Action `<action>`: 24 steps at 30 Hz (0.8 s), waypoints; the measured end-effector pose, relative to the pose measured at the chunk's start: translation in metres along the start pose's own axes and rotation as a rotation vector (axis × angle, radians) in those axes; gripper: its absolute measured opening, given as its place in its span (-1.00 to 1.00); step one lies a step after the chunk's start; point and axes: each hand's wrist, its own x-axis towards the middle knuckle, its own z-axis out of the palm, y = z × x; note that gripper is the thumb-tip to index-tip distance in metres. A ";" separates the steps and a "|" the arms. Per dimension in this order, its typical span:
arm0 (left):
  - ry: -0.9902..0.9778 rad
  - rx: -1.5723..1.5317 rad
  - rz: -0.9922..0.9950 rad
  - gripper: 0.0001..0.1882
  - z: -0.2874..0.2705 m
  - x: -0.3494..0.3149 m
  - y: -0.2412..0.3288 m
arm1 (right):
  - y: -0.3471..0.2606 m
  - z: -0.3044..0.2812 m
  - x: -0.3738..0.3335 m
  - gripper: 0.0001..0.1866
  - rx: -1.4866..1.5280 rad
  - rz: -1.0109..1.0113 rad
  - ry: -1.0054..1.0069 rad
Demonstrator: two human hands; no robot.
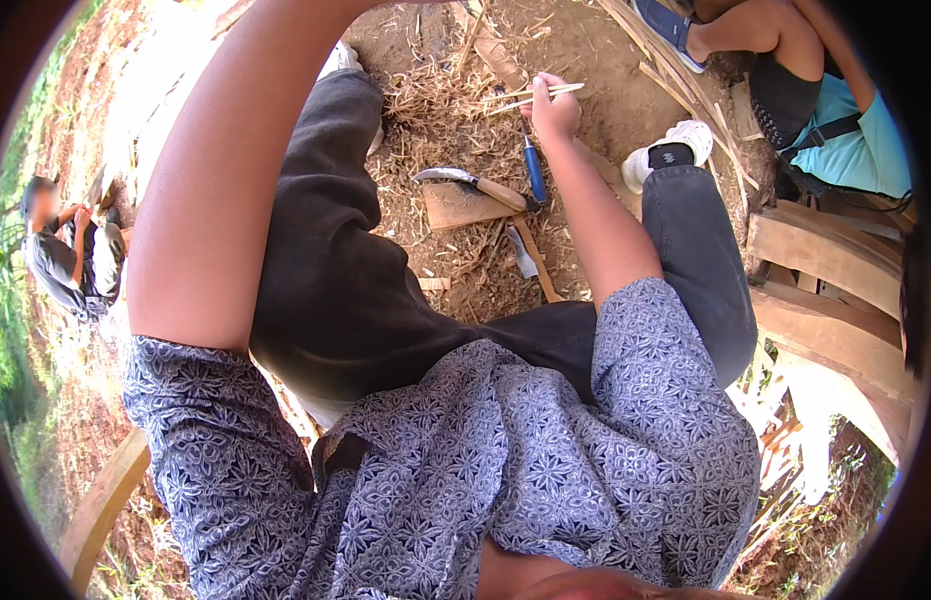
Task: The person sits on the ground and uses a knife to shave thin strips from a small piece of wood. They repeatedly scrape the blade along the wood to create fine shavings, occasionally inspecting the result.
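Thin pale sticks (570, 90), at least two, are in your R hand (554, 112), beyond the wood block (454, 212) & off to its right; grip's narrow, fingers closed on them, ends poking out both sides. Your L forearm (221, 160) runs up past the block's left, well apart; L hand is out of view, so can't tell its grip. Curved-blade knife (476, 181) lies across the block, wood handle toward its right edge. Blue-handled tool (535, 172) is just right of the block. Broad-bladed tool w/ wood handle (534, 255) lies nearer you than the block, a bit right; small pale wood pc (435, 284) is also on your side of it. Shavings (426, 105) are heaped beyond the block, more scattered around it. Long wood strips (676, 75) are well right of & beyond it. Co-worker in a teal top (851, 135) sits farther right, near curved planks (831, 260); 2nd person (61, 250) is way left of the block.
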 end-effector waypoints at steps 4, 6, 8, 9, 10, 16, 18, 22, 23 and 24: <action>-0.016 0.017 0.003 -0.80 0.002 0.005 0.000 | -0.001 0.000 0.001 -0.75 -0.005 -0.006 -0.056; -0.001 0.006 0.016 -0.79 0.004 0.004 -0.002 | -0.004 -0.001 0.000 -0.75 -0.018 0.011 -0.064; 0.006 0.006 0.005 -0.79 0.005 0.004 -0.001 | -0.003 -0.002 0.002 -0.74 0.004 0.045 -0.072; 0.009 0.005 0.000 -0.79 0.006 0.005 -0.001 | -0.001 -0.002 0.003 -0.74 0.015 0.061 -0.075; 0.006 0.013 0.000 -0.79 0.005 0.005 0.000 | 0.002 -0.002 0.003 -0.74 0.081 0.130 -0.050; -0.011 0.028 -0.021 -0.79 0.005 0.008 0.002 | 0.014 -0.006 -0.001 -0.74 0.520 0.470 0.083; -0.032 0.049 -0.074 -0.79 0.002 0.009 0.009 | 0.007 -0.010 0.000 -0.75 0.674 0.508 0.078; 0.140 0.006 0.012 -0.78 0.009 0.006 -0.010 | -0.027 -0.012 0.012 -0.77 0.847 0.430 0.015; 0.175 -0.046 -0.040 -0.77 0.006 0.005 -0.010 | -0.045 -0.013 0.015 -0.76 0.884 0.395 -0.006; 0.210 -0.099 -0.090 -0.76 0.003 0.004 -0.010 | -0.062 -0.014 0.017 -0.75 0.891 0.359 -0.020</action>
